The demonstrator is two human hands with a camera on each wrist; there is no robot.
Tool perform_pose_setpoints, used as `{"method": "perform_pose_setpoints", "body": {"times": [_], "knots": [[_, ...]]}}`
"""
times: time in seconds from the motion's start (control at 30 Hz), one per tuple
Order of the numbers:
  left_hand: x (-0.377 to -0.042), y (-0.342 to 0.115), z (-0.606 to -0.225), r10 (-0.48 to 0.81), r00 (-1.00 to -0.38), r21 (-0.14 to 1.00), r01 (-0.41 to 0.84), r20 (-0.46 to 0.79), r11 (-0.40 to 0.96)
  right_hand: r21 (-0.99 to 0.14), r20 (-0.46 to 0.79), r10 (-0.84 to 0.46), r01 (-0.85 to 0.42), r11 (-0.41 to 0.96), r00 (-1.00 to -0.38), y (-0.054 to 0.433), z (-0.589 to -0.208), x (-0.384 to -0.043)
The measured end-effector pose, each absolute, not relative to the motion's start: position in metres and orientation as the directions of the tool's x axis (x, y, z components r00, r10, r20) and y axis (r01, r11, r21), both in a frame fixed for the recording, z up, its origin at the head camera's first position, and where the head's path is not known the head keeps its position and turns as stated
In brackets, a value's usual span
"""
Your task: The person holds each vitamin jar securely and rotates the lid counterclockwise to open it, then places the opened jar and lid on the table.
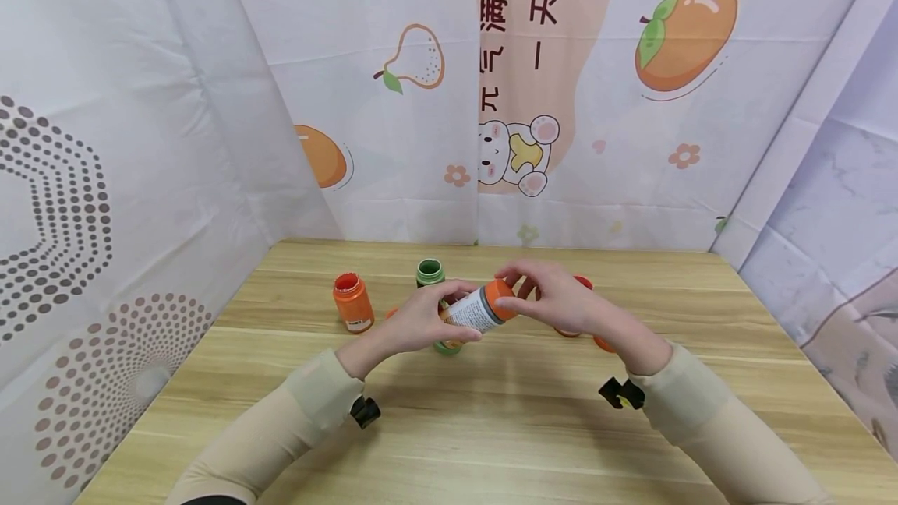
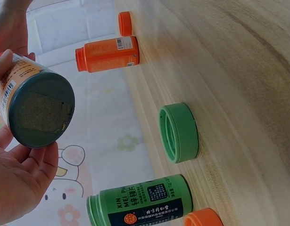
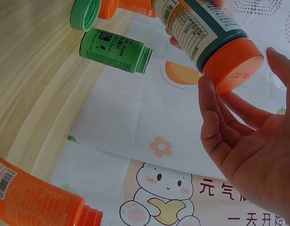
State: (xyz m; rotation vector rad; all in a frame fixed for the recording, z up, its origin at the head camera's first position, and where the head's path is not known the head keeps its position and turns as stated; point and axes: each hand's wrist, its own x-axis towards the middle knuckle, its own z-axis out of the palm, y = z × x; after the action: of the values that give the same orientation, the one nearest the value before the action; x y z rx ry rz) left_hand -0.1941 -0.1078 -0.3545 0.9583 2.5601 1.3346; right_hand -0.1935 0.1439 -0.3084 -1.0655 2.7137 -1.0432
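Observation:
My left hand (image 1: 421,323) grips the body of a dark teal bottle (image 1: 468,313) with a white printed label, held tilted above the table. Its flat dark base (image 2: 41,110) faces the left wrist view. An orange cap (image 1: 500,299) sits on the bottle's upper right end. There my right hand (image 1: 556,296) has its bent fingers and thumb about the cap. In the right wrist view, fingertips (image 3: 207,84) touch the cap's lower edge, while the thumb tip lies right at its opposite side. Below the left hand, a green cap (image 2: 185,134) rests on the table, partly hidden in the head view.
An uncapped orange bottle (image 1: 353,305) stands at left, an uncapped green bottle (image 1: 430,271) behind my left hand. Another orange bottle (image 2: 109,54) stands behind my right hand, with an orange cap (image 1: 605,344) beside it. A second loose orange cap (image 2: 203,218) lies near the green bottle. Printed curtains border the table.

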Motion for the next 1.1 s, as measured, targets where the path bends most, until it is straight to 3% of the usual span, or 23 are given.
{"method": "perform_pose_setpoints", "body": {"times": [0.9,1.1], "knots": [[-0.1936,-0.1082,-0.3532,0.566,-0.808,0.768,0.463,0.161,0.442,-0.539,0.303,-0.694,-0.718,0.440,-0.653,0.1490,-0.3110,-0.1930],[-0.1943,-0.1075,-0.3535,0.570,-0.804,0.766,0.472,0.171,0.436,-0.558,0.297,-0.681,-0.700,0.445,-0.669,0.1494,-0.3101,-0.1919]]}}
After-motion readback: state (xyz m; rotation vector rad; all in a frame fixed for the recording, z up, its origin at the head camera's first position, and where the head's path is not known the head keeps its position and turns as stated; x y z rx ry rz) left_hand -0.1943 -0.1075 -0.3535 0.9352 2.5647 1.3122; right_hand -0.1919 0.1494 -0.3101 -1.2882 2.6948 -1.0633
